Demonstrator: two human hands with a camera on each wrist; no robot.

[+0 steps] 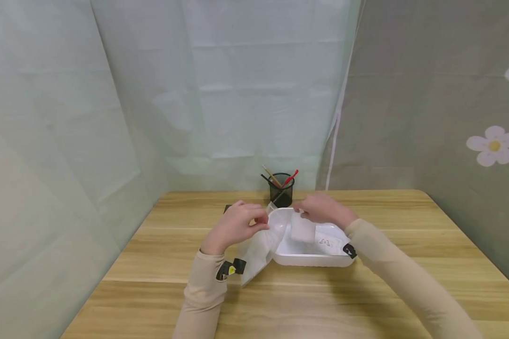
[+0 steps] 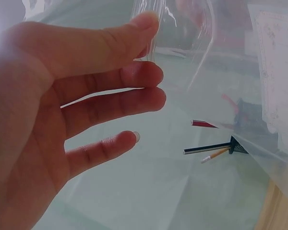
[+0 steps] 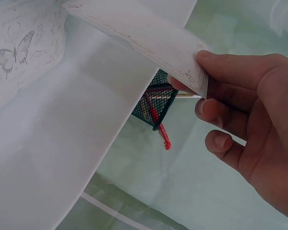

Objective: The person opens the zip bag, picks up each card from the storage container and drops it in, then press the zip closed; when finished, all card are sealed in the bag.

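White tray (image 1: 305,259); white card (image 3: 149,48), butterfly print (image 3: 14,52); black mesh pen cup (image 1: 281,190); bag (image 2: 192,57) seemingly clear.

I see both hands over the white tray (image 1: 309,259) mid-table. Left hand (image 1: 236,225) pinches the top of a clear plastic bag (image 1: 258,252) hanging just left of the tray, touching its left rim. Right hand (image 1: 322,210) holds a white card (image 1: 303,229) upright above the tray's inside. Another printed card (image 1: 327,242) lies flat in the tray. Black mesh pen cup (image 1: 281,189) sits just beyond, at the far edge of the wooden table (image 1: 407,263).
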